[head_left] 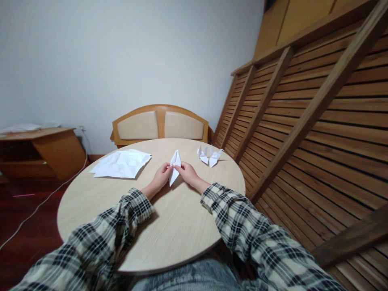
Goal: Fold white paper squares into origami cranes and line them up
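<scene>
A narrow, diamond-shaped piece of folded white paper (175, 178) is held just over the middle of the round table (178, 226), its long points facing away from me and toward me. My left hand (163, 174) pinches its left side with closed fingers. From the right, my right hand (188, 173) grips the opposite edge, fingers also closed. Both thumbs meet near the paper's centre. To the right of my hands stand folded paper cranes (214, 157) close together. Left of them lies a loose stack of white paper sheets (123, 163), slightly crumpled.
Behind the table is a wooden headboard (138, 125) with cream panels against the wall. A slatted wooden frame (291, 133) leans along the right side. At left, a low wooden cabinet (57, 151) stands on the dark floor, with a white cable (45, 200) running past it.
</scene>
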`<action>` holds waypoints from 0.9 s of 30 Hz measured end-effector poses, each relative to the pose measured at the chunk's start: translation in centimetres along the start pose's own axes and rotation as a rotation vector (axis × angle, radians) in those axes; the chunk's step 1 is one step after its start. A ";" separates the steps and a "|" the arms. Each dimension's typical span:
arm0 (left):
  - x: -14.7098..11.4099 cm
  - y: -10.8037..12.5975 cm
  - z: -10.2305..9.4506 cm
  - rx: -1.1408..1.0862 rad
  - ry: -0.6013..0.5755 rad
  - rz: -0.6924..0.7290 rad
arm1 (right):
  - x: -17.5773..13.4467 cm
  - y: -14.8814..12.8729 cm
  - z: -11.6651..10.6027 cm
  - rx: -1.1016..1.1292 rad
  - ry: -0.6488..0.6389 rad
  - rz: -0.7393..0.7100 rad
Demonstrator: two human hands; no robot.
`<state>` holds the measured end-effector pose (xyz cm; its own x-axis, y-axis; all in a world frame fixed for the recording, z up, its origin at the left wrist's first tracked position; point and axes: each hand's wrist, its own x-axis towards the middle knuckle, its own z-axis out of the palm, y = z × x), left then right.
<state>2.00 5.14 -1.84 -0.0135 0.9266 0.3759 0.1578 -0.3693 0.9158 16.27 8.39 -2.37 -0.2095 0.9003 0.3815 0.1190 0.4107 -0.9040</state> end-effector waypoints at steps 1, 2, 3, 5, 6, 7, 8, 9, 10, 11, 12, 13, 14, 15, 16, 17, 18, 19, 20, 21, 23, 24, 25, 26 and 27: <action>-0.1 0.1 0.0 -0.007 -0.006 -0.007 | 0.0 0.0 0.0 -0.011 0.011 -0.010; -0.1 0.2 0.1 -0.011 -0.014 -0.015 | 0.1 0.0 0.0 -0.019 0.020 -0.016; -0.1 0.3 0.1 -0.012 -0.023 -0.025 | 0.1 0.0 0.0 -0.026 0.028 -0.018; -0.2 0.3 0.2 -0.003 -0.033 -0.046 | 0.0 -0.1 0.0 -0.027 0.036 -0.010; -0.1 0.3 0.2 0.003 -0.031 -0.055 | 0.0 -0.2 0.0 -0.022 0.037 -0.005; -0.1 0.2 0.2 0.006 -0.024 -0.062 | 0.0 -0.4 -0.1 -0.014 0.036 0.001; 0.0 0.1 0.2 0.005 -0.016 -0.067 | -0.1 -0.5 -0.1 -0.003 0.032 0.006; 0.0 0.0 0.2 0.002 -0.008 -0.069 | -0.1 -0.5 -0.1 0.009 0.023 0.010; 0.1 -0.1 0.2 -0.005 -0.004 -0.070 | -0.2 -0.6 -0.1 0.023 0.011 0.014; 0.2 -0.3 0.1 -0.011 -0.003 -0.071 | -0.2 -0.6 -0.1 0.038 -0.004 0.018; 0.2 -0.4 0.1 -0.018 0.000 -0.072 | -0.2 -0.6 -0.1 0.049 -0.020 0.021; 0.3 -0.5 0.1 -0.025 0.001 -0.075 | -0.3 -0.6 -0.1 0.055 -0.035 0.023; 0.3 -0.6 0.0 -0.031 0.004 -0.078 | -0.3 -0.5 -0.1 0.053 -0.046 0.021; 0.3 -0.7 0.0 -0.038 0.008 -0.080 | -0.3 -0.4 -0.1 0.045 -0.054 0.018; 0.4 -0.8 0.0 -0.044 0.012 -0.081 | -0.3 -0.3 -0.1 0.033 -0.058 0.015; 0.4 -0.9 0.0 -0.048 0.016 -0.079 | -0.3 -0.2 -0.1 0.020 -0.061 0.012; 0.4 -0.9 0.0 -0.050 0.018 -0.074 | -0.2 -0.1 -0.1 0.009 -0.063 0.010; 0.4 -0.9 0.0 -0.049 0.020 -0.067 | -0.2 0.0 -0.1 0.002 -0.063 0.007; 0.4 -0.8 0.0 -0.047 0.028 -0.059 | -0.2 0.0 -0.1 -0.002 -0.062 0.002; 0.3 -0.8 0.0 -0.044 0.037 -0.053 | -0.2 0.1 0.0 -0.008 -0.059 -0.006; 0.3 -0.7 0.0 -0.037 0.056 -0.051 | -0.1 0.1 -0.1 -0.034 -0.045 -0.037; 0.2 -0.6 0.0 -0.032 0.063 -0.053 | -0.1 0.1 -0.1 -0.057 -0.033 -0.057; 0.2 -0.6 0.0 -0.029 0.067 -0.055 | -0.1 0.1 -0.1 -0.083 -0.022 -0.079; 0.2 -0.6 0.0 -0.027 0.066 -0.054 | -0.1 0.1 -0.1 -0.110 -0.015 -0.103; 0.2 -0.6 0.0 -0.028 0.066 -0.052 | -0.1 0.1 -0.1 -0.135 -0.011 -0.126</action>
<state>1.89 5.58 -2.33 -0.0861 0.9380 0.3357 0.1271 -0.3238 0.9375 16.36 8.38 -2.50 -0.2413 0.8392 0.4873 0.2197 0.5364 -0.8149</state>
